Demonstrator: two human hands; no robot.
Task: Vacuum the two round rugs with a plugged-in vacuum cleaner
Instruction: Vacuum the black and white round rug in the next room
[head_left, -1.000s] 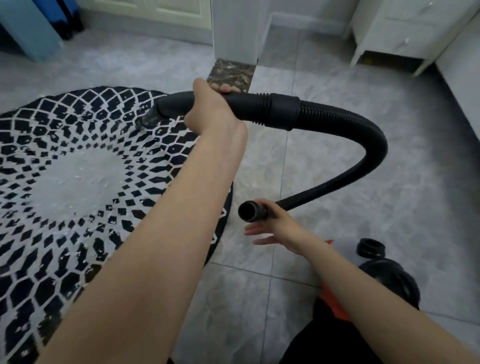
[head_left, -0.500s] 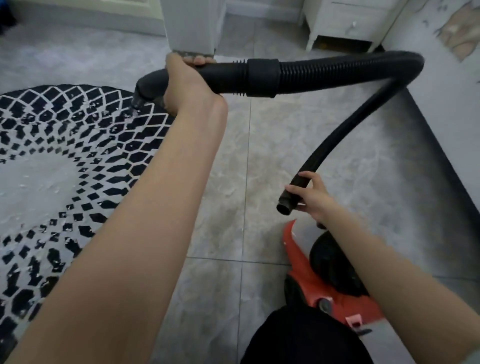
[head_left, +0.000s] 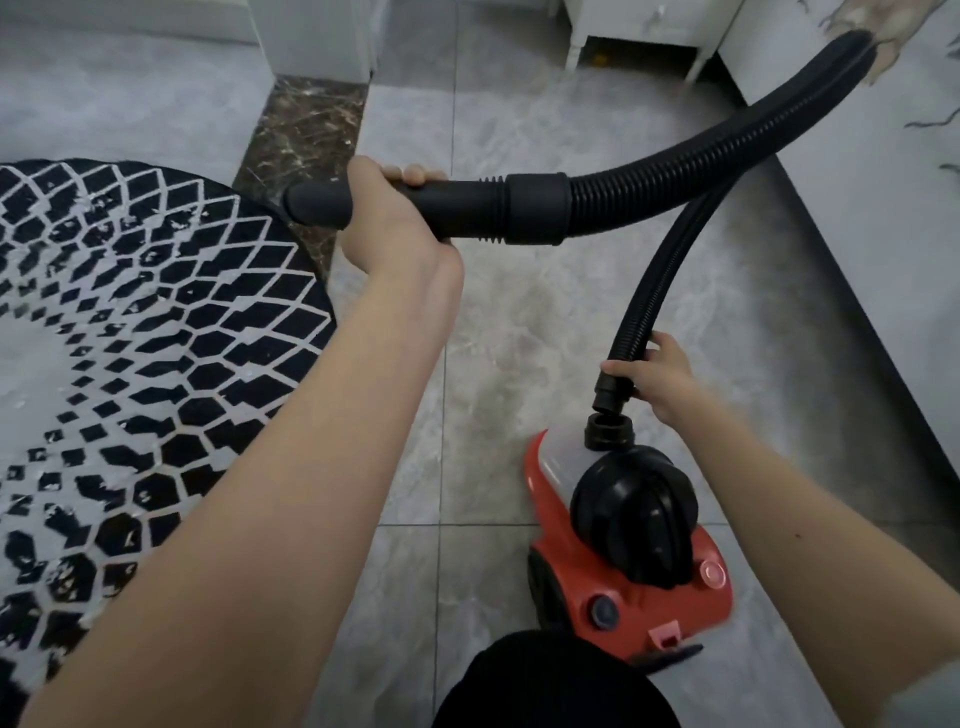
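A round black-and-white patterned rug (head_left: 156, 332) lies on the grey tiled floor at the left. My left hand (head_left: 389, 228) grips the smooth black handle end of a ribbed vacuum hose (head_left: 675, 171), held level above the rug's right edge. The hose arcs up to the right and comes back down. My right hand (head_left: 657, 379) holds its lower cuff end (head_left: 610, 389) just above the black inlet port (head_left: 605, 434) of a red and black canister vacuum (head_left: 628, 551) on the floor at the lower right.
A white wall corner with a dark marble threshold strip (head_left: 306, 135) stands behind the rug. A white cabinet on legs (head_left: 639, 31) is at the back right. A white wall with a dark baseboard (head_left: 862, 322) runs along the right side.
My right hand has brought the hose's lower end rightward and down to just above the vacuum's inlet. My view has shifted toward the vacuum, which now shows fully.
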